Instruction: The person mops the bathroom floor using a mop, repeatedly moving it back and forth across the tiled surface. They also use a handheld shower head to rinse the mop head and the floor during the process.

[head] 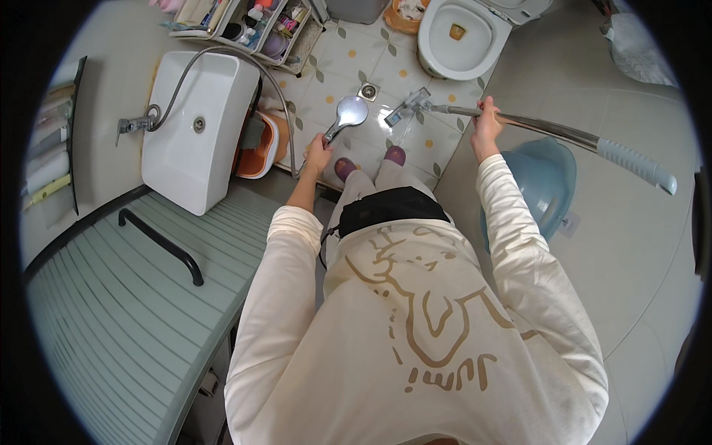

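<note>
My left hand (318,154) grips the handle of a chrome shower head (352,112), whose round face hangs over the tiled floor. A ribbed metal hose (289,111) loops from the faucet (133,124) at the washbasin down towards that hand. My right hand (487,129) is closed around the metal pole of a floor mop (545,129). The pole's grey ribbed grip (634,162) points out to the right. At the other end, the flat mop head (408,107) rests on the floor tiles, near the square floor drain (368,91). The floor around the mop head shines as if wet.
On the left stands a white washbasin (183,72), with an orange bucket (261,149) beside it. A ribbed glass door (128,311) has a black handle (161,245). Ahead are a toilet (425,47) and a storage cart (261,28). A blue basin (537,178) leans at the right wall.
</note>
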A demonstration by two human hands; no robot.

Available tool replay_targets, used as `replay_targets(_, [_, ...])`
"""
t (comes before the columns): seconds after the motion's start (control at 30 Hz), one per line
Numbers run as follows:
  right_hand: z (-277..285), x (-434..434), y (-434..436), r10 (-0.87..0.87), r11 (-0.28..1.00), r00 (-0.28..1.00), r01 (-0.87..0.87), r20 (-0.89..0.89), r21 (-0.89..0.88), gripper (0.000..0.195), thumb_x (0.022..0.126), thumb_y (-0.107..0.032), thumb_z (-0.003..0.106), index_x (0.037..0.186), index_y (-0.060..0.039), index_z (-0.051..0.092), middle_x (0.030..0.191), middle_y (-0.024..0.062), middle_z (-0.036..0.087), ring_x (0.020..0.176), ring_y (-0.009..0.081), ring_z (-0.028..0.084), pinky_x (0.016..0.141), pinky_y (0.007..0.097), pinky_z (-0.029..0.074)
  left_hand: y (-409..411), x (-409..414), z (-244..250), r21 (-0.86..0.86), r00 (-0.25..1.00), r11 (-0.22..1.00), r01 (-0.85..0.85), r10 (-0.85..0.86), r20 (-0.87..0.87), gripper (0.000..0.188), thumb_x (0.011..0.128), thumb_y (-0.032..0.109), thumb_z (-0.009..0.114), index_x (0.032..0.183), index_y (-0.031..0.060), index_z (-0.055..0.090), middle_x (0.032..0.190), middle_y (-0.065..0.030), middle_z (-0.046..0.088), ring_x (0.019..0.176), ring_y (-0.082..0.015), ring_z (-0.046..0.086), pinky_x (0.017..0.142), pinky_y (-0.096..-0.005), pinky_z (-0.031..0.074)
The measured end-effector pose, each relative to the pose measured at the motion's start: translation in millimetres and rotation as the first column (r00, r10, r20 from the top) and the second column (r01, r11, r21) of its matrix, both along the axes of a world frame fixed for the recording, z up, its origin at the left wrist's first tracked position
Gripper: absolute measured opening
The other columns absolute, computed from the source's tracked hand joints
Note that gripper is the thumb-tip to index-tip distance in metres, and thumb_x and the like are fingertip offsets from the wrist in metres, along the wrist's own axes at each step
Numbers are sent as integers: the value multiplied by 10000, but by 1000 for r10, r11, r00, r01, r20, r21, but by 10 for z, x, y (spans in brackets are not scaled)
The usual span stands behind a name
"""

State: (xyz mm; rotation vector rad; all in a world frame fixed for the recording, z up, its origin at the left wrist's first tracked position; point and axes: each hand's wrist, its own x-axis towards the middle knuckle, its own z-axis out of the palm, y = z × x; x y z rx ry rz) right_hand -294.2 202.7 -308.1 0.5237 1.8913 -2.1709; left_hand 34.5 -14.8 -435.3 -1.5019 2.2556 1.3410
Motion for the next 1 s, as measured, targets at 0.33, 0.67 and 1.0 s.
replay_targets(0.33, [-36, -24, 59, -45, 998, 999, 45, 9, -37, 215, 831, -165, 639, 715, -103, 469, 732, 28, 577, 707, 98, 543, 662, 260, 399, 91, -85, 173, 29, 980, 998, -56, 60, -189, 204, 715, 57, 625, 883, 37, 511, 693, -27, 510, 685, -158, 498, 652, -319, 398])
replay_targets(0.67, [-337, -109, 244, 24, 1000, 1000, -23, -17, 12, 221, 824, -283, 649, 750, -189, 463, 794, -41, 609, 791, 53, 567, 625, 275, 384, 20, -453, 464, -196, 991, 980, -24, -2, -130, 187, 712, 51, 619, 864, 27, 514, 672, -4, 495, 638, -122, 472, 620, -282, 400])
replay_targets(1.0, [-120, 3, 65, -38, 999, 999, 38, -18, 7, 207, 829, -169, 634, 712, -92, 482, 736, 29, 579, 649, 95, 520, 634, 243, 394, -199, -309, 457, -9, 948, 996, -92, 85, -306, 185, 735, 21, 613, 888, 5, 512, 697, 7, 474, 651, -106, 447, 625, -258, 391])
